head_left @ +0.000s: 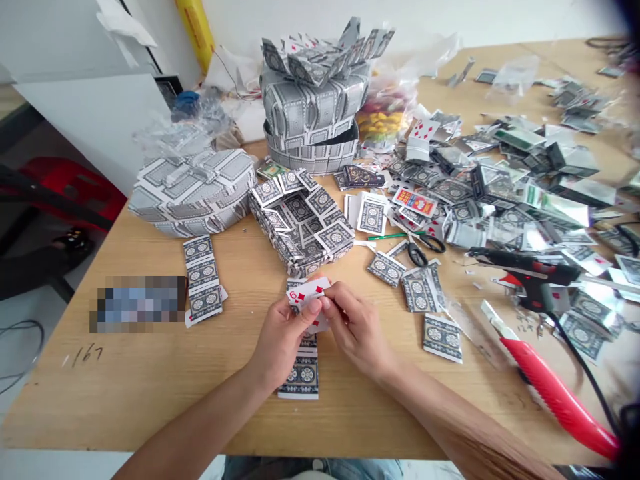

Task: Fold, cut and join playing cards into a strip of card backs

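Between my two hands is a playing card (306,291) with red diamonds and a 6 or 9 in its corner, its face towards me. My left hand (285,337) pinches it from the left, thumb on top. At its right edge, the thumb and fingertips of my right hand (353,323) are closed on the card. Beneath my hands a strip of joined patterned cards (299,378) lies on the table, partly hidden. Just beyond stands an open box woven from folded cards (327,238). To the left rests another strip of cards (203,273).
A lidded card-woven box (195,193) stands at the back left, a taller woven container (310,107) behind. On the right lie scissors (423,252), a glue gun (535,277) with its cable, a red-handled cutter (555,393) and a heap of cards (465,193). A blurred rectangle (143,303) is at left.
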The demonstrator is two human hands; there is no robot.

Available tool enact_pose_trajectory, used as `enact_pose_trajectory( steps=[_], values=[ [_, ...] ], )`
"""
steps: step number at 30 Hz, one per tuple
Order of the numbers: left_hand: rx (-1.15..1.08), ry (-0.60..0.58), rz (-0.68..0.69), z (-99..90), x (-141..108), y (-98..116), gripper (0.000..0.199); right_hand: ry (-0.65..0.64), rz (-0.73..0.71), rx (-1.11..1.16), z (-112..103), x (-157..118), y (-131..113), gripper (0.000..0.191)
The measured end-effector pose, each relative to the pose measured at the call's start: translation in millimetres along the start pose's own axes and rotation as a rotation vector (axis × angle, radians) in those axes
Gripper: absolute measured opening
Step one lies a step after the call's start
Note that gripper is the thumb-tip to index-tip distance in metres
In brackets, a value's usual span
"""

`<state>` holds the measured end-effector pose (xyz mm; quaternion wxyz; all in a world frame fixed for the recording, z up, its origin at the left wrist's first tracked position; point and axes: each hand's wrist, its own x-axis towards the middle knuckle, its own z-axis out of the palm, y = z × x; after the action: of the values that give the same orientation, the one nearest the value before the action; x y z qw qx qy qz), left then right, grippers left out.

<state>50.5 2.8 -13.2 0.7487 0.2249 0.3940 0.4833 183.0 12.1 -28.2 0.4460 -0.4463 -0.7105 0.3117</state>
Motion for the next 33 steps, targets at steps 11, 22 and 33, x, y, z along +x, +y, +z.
enact_pose_trajectory(
  steps=[11,22,33],
  values=[
    [-0.073,0.078,0.021,4.7,-6.6,-7.4,0.032,0.069,-0.049,-0.022,16.8,-4.5,-6.3,0.022],
    [-0.213,0.087,-0.040,3.5,-4.3,4.3,0.027,-0.016,-0.030,0.119,11.5,4.1,-5.5,0.016],
    [-0.298,0.118,-0.091,-1.7,2.9,19.6,0.022,-0.230,0.010,0.104,0.3,8.7,0.7,0.026]
  ],
)
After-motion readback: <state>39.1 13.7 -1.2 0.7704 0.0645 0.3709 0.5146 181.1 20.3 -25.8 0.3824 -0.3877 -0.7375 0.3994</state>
